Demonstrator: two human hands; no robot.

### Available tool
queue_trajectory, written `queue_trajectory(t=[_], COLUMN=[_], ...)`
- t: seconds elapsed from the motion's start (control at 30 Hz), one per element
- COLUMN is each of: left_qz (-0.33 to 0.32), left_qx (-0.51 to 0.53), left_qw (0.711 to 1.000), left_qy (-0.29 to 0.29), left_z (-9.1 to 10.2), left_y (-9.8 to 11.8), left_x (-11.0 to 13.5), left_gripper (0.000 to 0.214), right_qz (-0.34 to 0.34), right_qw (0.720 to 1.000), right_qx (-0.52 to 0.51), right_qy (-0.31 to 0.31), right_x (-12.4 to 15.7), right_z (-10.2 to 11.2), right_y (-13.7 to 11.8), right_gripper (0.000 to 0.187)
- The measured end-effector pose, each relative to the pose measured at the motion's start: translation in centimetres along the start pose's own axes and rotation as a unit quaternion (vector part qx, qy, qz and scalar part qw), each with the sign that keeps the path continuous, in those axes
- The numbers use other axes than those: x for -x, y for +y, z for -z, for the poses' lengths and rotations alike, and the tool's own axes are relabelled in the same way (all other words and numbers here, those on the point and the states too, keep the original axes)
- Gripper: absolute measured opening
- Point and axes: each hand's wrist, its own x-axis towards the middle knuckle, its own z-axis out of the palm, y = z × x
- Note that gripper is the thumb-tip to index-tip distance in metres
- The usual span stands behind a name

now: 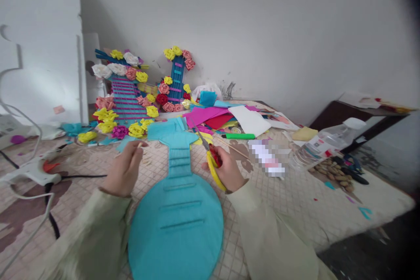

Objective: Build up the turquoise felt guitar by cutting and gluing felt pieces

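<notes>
A turquoise guitar-shaped cut-out (179, 210) lies flat on the checked tablecloth (282, 192) between my hands. My left hand (124, 170) is closed in a pinch on a thin wooden stick (139, 145), just left of the cut-out's neck. My right hand (223, 168) is wrapped round the yellow and red handles of scissors (210, 157), whose blades point up and away over the cut-out's right edge. Both sleeves are pale green.
A white glue gun (33, 170) with its cable lies at the left. Paper-flower decorations (124, 96) and loose coloured paper sheets (216, 116) fill the back. At the right are a green marker (239, 136), a plastic bottle (328, 140) and nuts (331, 173).
</notes>
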Motion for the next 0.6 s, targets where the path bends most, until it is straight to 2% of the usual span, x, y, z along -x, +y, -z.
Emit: queue_trajectory(t=[0.1,0.2,0.5,0.6], left_qz=[-0.022,-0.057,-0.167,-0.165], left_qx=[0.032,0.059,0.091,0.095], left_qw=[0.999,0.996,0.981,0.981], left_qy=[-0.022,-0.036,-0.035,-0.037], left_z=[-1.0,-1.1,-1.1,-1.4], left_y=[2.8,4.3,5.1,5.0], left_x=[1.2,1.9,2.0,2.1], left_gripper=[0.029,0.026,0.021,0.022], right_qz=[0.043,0.096,0.146,0.141], right_qw=[0.997,0.990,0.981,0.981], right_qx=[0.029,0.047,0.061,0.055], right_qy=[-0.058,-0.096,-0.115,-0.125], right_x=[0.5,0.9,1.1,1.2], right_z=[-0.4,-0.8,-1.1,-1.1], right_y=[-0.4,-0.7,-1.5,-1.5], right_gripper=[0.051,0.057,0.056,0.057])
